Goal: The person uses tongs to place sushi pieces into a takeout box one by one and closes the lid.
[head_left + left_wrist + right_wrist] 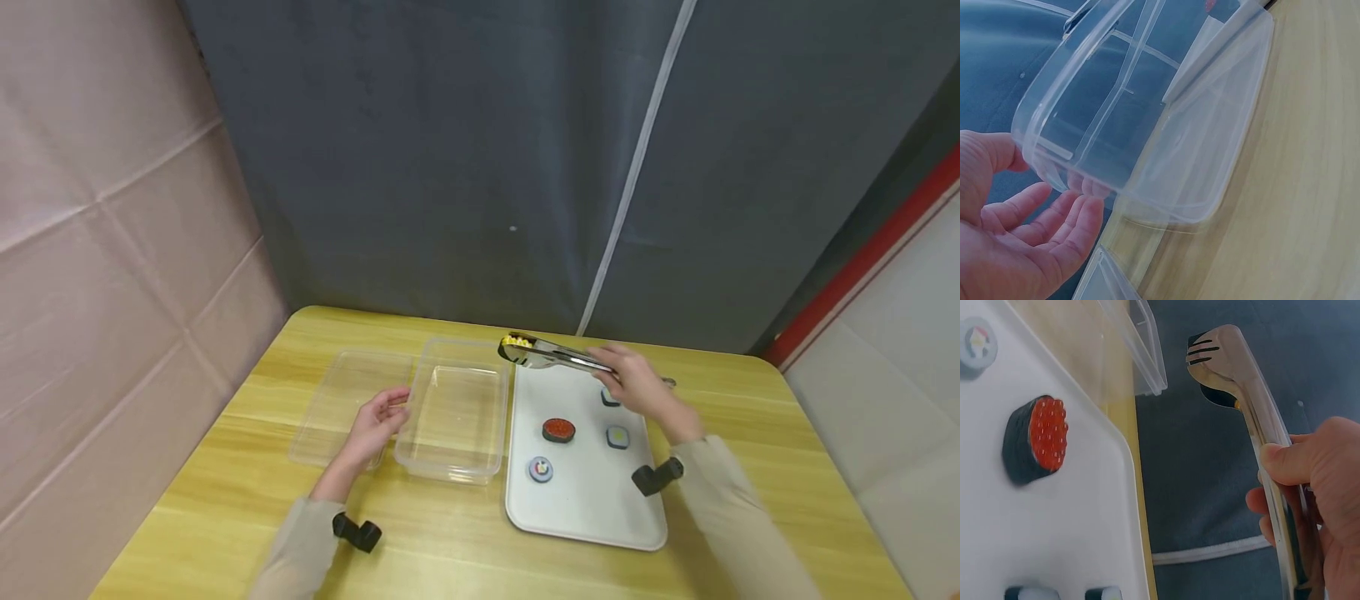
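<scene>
Your sleeves (296, 550) reach over the bench (431, 546); your left hand (377, 421) spreads loosely beside the tub (452, 472), your right hand (633, 379) pinching tongs (1266, 415) holding a yellow piece (517, 341).

No text, label, brand, number or sign can be read, at least at this sharpness.

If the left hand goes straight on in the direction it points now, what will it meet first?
Most likely the side wall of the clear container. The left hand is very close to it; whether they already touch is hard to tell.
</scene>
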A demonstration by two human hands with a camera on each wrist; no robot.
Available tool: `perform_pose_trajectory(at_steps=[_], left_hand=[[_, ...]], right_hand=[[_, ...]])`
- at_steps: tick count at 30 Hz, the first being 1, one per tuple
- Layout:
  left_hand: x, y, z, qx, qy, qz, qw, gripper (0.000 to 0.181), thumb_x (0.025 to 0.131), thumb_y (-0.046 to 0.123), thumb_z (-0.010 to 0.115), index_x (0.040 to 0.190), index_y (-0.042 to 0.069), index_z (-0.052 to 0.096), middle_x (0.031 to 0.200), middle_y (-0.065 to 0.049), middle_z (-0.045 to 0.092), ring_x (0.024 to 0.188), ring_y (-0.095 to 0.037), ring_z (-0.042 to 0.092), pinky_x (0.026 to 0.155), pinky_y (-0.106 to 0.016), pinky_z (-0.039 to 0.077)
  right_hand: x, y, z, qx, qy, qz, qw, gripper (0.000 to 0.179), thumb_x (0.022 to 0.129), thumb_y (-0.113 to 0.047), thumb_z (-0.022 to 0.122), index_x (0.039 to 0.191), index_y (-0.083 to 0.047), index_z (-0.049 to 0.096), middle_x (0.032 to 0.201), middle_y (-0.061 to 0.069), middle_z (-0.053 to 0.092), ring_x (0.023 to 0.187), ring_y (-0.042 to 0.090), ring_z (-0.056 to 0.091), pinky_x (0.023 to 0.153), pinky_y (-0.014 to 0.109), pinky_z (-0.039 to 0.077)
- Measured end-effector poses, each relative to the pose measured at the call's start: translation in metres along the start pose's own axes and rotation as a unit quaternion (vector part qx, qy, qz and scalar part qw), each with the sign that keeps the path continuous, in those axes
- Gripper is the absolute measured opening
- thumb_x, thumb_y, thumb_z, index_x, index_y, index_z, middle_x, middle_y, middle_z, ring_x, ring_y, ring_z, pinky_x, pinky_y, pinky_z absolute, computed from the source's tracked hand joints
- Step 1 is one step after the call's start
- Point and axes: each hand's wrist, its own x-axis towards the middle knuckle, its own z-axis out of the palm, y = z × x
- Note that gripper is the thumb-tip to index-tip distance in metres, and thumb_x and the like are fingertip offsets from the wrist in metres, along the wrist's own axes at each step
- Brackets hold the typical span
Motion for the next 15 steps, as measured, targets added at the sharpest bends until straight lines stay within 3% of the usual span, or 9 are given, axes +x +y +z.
perform_pose_trajectory(at_steps=[7,10,15], left_hand=[[0.000,0.002,0.002,0.001,0.003,-0.004,1.0000,0.043,0.094,0.005,0.053,0.135,-0.003,0.042,0.134,-0.023,0.045,0.116,-0.033,0.046,0.087,-0.023,0.044],[-0.002,0.010,0.003,-0.001,-0.001,-0.010,0.9999,0.043,0.094,0.003,0.052,0.135,-0.004,0.041,0.135,-0.025,0.043,0.116,-0.035,0.045,0.088,-0.026,0.045],[-0.001,0.005,0.004,0.006,0.003,-0.001,1.0000,0.043,0.094,0.004,0.053,0.134,-0.004,0.042,0.134,-0.025,0.045,0.116,-0.035,0.047,0.091,-0.030,0.045]], right_hand=[[0.015,-0.008,0.013,0.015,-0.006,-0.010,0.9998,0.034,0.081,0.007,0.066,0.115,0.008,0.061,0.103,0.021,0.061,0.069,0.021,0.060,0.058,0.032,0.052],[0.022,-0.011,0.020,0.024,-0.009,-0.012,0.9996,0.034,0.082,0.005,0.066,0.116,0.008,0.061,0.106,0.023,0.061,0.077,0.026,0.063,0.062,0.035,0.054],[0.033,-0.014,0.032,0.040,-0.024,-0.015,0.9988,0.033,0.083,0.004,0.065,0.116,0.007,0.061,0.103,0.020,0.061,0.071,0.020,0.058,0.060,0.033,0.051]])
